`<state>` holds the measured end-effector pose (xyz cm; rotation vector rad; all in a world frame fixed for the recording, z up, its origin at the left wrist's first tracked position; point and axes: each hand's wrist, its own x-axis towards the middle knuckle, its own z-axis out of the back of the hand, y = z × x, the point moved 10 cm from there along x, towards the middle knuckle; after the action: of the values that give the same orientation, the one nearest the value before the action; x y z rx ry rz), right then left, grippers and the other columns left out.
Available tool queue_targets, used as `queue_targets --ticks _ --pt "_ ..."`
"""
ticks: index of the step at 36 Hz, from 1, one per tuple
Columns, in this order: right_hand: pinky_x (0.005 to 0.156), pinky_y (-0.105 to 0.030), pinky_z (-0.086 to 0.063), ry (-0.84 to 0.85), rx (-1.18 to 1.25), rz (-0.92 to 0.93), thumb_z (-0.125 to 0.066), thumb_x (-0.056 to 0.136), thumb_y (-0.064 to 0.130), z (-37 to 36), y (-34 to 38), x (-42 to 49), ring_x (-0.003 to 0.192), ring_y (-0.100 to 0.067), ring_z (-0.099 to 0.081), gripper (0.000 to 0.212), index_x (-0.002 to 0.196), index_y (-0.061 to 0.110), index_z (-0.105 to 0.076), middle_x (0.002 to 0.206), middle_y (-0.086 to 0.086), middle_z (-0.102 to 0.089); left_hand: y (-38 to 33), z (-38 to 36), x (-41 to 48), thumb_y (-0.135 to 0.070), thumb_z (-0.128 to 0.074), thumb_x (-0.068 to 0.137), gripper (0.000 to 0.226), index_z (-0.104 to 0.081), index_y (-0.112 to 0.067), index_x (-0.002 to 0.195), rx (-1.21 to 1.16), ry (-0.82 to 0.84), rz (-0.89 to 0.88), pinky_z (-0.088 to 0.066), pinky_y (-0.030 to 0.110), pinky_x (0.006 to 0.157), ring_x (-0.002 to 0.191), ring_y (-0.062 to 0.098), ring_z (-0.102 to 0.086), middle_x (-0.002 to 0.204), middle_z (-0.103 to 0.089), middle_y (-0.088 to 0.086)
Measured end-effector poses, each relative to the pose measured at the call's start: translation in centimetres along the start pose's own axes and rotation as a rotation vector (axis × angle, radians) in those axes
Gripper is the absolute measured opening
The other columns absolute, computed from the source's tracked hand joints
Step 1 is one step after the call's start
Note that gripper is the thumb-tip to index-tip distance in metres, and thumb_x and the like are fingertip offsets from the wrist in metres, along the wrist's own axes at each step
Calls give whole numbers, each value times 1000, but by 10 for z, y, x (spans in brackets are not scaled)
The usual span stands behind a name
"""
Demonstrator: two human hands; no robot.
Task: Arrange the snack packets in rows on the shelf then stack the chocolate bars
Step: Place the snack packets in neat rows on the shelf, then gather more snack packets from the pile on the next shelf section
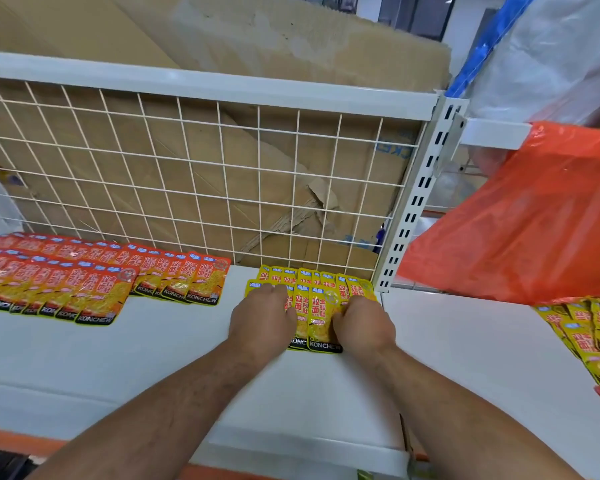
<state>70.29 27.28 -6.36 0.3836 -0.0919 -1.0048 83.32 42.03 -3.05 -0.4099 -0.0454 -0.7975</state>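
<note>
Two overlapping rows of yellow packets (317, 306) lie at the back of the shelf (174, 344); my left hand (262, 320) bends its fingers onto them, grip unclear, my right hand (362, 325) pinches their right edge; two rows of red packets (94, 289) lie well left

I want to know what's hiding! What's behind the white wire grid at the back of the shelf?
Behind the white wire grid stand big brown cardboard sheets, creased and torn in places. They cover whatever is further back.

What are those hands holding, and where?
Left hand and right hand lie on the yellow packets, at the row's two ends; whether they grip cannot be told.
</note>
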Motion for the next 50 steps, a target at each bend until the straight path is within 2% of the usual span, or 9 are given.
queue_targets --ticks 6,11,15,19,23,28,35,43,50 --pt "66 -30 -40 -126 -33 80 -49 91 32 18 5 -16 96 -30 -62 18 94 18 -61 99 -3 -67 -26 1 0 -42 -55 88 41 -62 -20 123 83 -47 -219 -43 39 88 115 25 -53 120 -63 0" --pt "75 -36 -45 -240 -184 211 -51 80 40 26 3 -36 101 -29 -56 29 97 24 -70 103 0 -68 -44 -15 -4 -51 -44 91 60 -42 -27 146 120 56 -316 -34 40 108 138 20 -35 148 -45 -4" --pt "87 -40 -51 -225 -236 193 -52 74 51 19 -29 -51 112 -30 -59 54 121 26 -65 122 -2 -65 -66 -33 -17 -55 -35 92 65 -33 -27 151 124 138 -421 -25 43 116 146 23 -26 157 -34 0" --pt "109 -45 -36 -93 -337 72 -31 82 65 -1 -75 -65 139 -27 -39 75 145 25 -47 149 0 -49 -91 -50 -34 -55 -27 89 69 -33 -25 151 80 186 -507 -20 43 118 148 24 -22 158 -32 1" --pt "112 -43 -32 -89 -391 -3 -22 84 68 2 -111 -86 143 -27 -34 78 145 27 -45 152 1 -44 -119 -64 -52 -55 -30 92 68 -29 -24 153 66 221 -584 -16 43 120 148 25 -21 160 -29 0" --pt "110 -45 -37 -170 -322 -75 -30 83 66 26 -145 -115 138 -28 -42 77 143 22 -52 147 -2 -52 -158 -65 -76 -53 -33 90 65 -40 -23 148 31 230 -657 -21 41 116 145 23 -27 155 -37 2" --pt "113 -45 -35 -219 -180 -140 -25 80 67 62 -194 -149 140 -31 -40 84 146 20 -48 150 -11 -48 -208 -75 -102 -52 -35 98 63 -25 -26 154 46 285 -691 -10 40 122 149 21 -16 162 -22 -1" --pt "119 -35 -21 -167 -60 -191 -51 93 52 96 -275 -182 148 -25 -22 67 153 26 -36 161 -7 -28 -283 -93 -150 -53 -34 98 64 -25 -25 155 46 309 -668 -11 40 122 150 21 -16 163 -21 0" --pt "117 -35 -23 -155 -60 -170 -51 96 52 133 -351 -204 145 -27 -25 66 153 23 -36 159 -8 -31 -358 -111 -185 -55 -35 96 65 -28 -25 154 53 284 -651 -16 40 120 148 21 -20 162 -24 0"
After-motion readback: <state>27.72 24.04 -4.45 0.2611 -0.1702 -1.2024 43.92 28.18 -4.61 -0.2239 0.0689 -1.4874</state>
